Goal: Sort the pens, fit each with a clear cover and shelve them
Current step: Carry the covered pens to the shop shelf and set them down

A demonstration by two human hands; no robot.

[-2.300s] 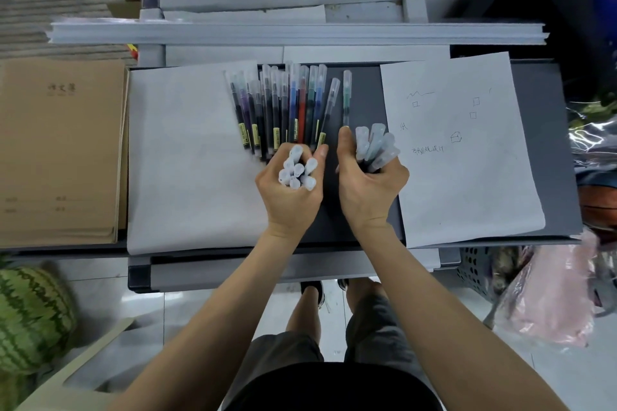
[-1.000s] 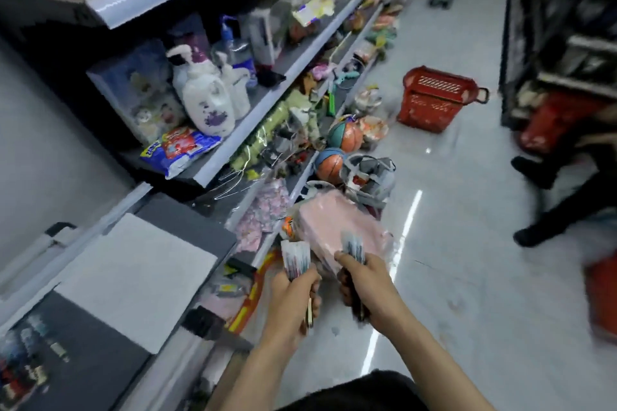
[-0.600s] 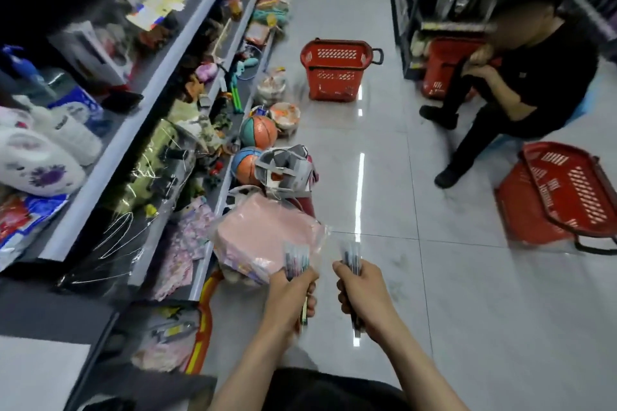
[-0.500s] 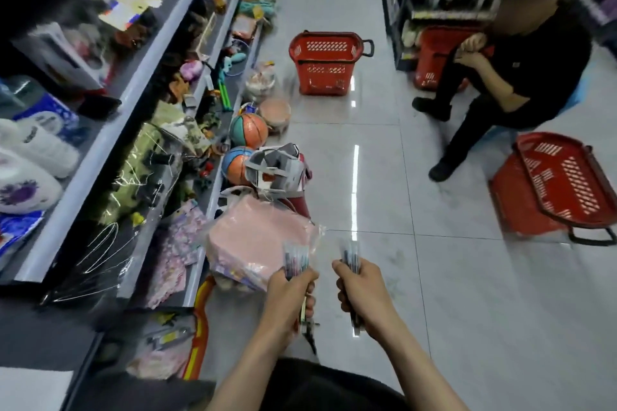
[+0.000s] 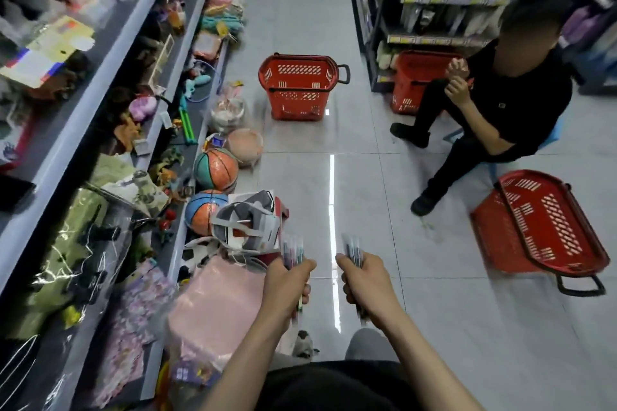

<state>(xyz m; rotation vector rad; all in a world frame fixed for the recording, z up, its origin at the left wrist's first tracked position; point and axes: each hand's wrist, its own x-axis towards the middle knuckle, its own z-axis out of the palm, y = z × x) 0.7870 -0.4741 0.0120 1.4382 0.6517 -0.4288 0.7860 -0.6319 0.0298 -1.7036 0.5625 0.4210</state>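
Red aisle basket (image 5: 297, 87) nearer, pens (image 5: 293, 252) unchanged

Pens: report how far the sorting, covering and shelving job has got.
Done, apparently: pens split into two bundles, clear-looking covers on their tops, though blurred. In hand: the left hand grips one bundle, the right hand the other, over the aisle floor. Left: shelving; neither bundle is put away yet.

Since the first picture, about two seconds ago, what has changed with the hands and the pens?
The person turned from the grey table, where more pens lay in a row, into the shop aisle; both are out of view now. Nothing was taken or let go: the left hand still grips its pen bundle upright, the right hand the other pen bundle. The red basket ahead stayed put.
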